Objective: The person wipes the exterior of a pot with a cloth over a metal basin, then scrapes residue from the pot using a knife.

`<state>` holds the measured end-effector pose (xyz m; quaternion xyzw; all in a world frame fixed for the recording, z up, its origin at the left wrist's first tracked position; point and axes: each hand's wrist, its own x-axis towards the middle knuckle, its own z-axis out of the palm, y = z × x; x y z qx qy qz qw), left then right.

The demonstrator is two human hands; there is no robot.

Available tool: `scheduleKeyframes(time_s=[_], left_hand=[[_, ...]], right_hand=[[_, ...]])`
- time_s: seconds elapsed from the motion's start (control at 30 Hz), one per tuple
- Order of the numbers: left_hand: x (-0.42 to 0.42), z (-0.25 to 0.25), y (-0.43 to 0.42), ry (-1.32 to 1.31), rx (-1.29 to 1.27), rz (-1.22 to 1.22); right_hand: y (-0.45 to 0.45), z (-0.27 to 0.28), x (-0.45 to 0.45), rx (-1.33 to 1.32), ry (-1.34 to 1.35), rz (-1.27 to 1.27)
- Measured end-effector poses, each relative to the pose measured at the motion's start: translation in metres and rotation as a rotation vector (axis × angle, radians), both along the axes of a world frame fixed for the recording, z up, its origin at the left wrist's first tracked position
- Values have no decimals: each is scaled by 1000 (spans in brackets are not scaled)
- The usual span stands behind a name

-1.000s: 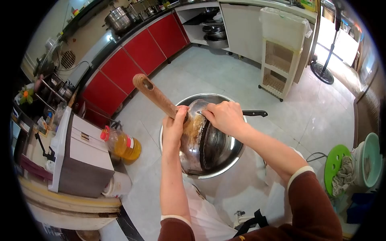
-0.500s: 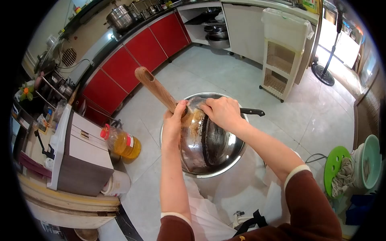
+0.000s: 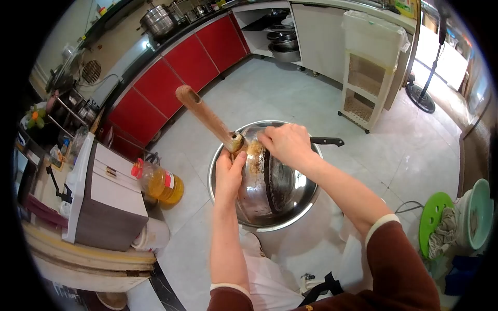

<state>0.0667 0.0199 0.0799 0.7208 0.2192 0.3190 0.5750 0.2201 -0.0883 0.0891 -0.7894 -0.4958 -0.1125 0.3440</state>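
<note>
A metal pot point(image 3: 255, 179) with brown and black stains is tilted on its side over a wide steel basin point(image 3: 306, 194). Its wooden handle point(image 3: 205, 113) points up and to the left. My left hand point(image 3: 229, 175) grips the pot just below the base of the handle, thumb on the stained wall. With fingers pinched together, my right hand point(image 3: 288, 143) presses on the upper part of the pot; what it pinches is hidden. A black knife handle point(image 3: 327, 141) sticks out past the basin's right rim, beside my right hand.
An oil bottle point(image 3: 162, 181) stands on the floor at left, by a cabinet point(image 3: 111, 197). Red cupboards point(image 3: 161, 83) run behind. A wheeled rack point(image 3: 365, 78) stands at back right. A green board point(image 3: 434, 217) with a cloth point(image 3: 443, 233) is at right, near a pale green basin point(image 3: 480, 215).
My left hand has slid down from the handle's base, uncovering the joint. My right hand stays on the pot's upper part with small shifts. The view has moved slightly.
</note>
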Motion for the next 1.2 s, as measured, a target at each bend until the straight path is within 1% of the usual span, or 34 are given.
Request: scheduleKeyframes(time_s=[0.13,0.23,0.3,0.4,0.47,0.53,0.6,0.67,0.73,0.8,0.87,0.97,1.03,1.1,1.17,1.2], left_hand=[[1,-3,5,-22,-42,2],[-1,-2,0,-89,-87,18],[-1,1,-2,24,75,68],[-1,0,-1,35,49,96],[-4,2,-2,39,57,103],[-4,6,-4,120,139,141],[-1,5,-6,90,118,157],[5,-7,3,13,70,187],[3,-4,3,9,64,173],[2,0,-1,44,48,194],[3,-3,-2,14,63,189],[3,-4,-2,-18,89,184],[2,-3,-5,-31,89,187],[1,-1,-7,-22,110,197],[3,-3,-6,-10,110,206],[2,-1,-7,6,110,215]], right_hand=[[-5,-2,-17,-2,-78,68],[2,-1,-2,34,-97,-38],[4,-2,-3,30,-100,-28],[3,-1,-6,36,-102,-25],[-2,1,-9,8,-125,20],[-3,3,-14,-3,-132,15],[-8,2,-22,-19,-143,11],[-12,0,-32,-28,-157,70],[-7,0,-25,-21,-139,87],[3,5,-13,-19,-150,-18],[7,6,-8,-15,-169,-22],[-3,14,-16,-119,-161,-15],[-7,14,-18,-130,-163,-10],[-5,14,-16,-134,-164,-5],[6,11,-9,-52,-241,-16],[5,11,-12,-55,-245,-12]])
